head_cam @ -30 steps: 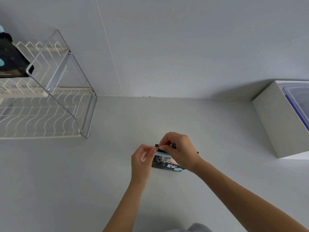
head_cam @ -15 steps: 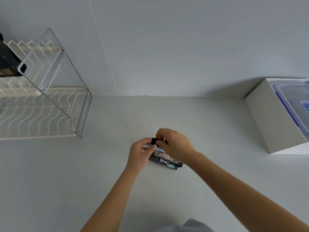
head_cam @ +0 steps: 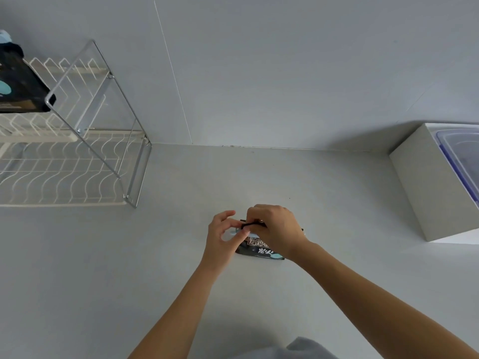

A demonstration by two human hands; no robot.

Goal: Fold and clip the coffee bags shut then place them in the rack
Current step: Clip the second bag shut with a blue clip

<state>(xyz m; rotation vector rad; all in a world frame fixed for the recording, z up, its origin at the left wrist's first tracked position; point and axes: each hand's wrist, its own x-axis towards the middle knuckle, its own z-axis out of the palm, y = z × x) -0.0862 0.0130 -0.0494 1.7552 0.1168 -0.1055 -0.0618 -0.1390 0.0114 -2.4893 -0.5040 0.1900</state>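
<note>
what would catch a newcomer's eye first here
Both hands, left and right, meet over a small dark coffee bag on the pale counter, pinching its folded top. At far left a wire rack already holds another dark bag on its upper tier.

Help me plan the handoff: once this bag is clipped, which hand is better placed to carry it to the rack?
Probably the left hand: the rack stands to the left of the coffee bag, on that hand's side. The right hand, pinching the folded top, would have to cross over.

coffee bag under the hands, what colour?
Black coffee bag with white lettering, light blue accents; head view.
</note>
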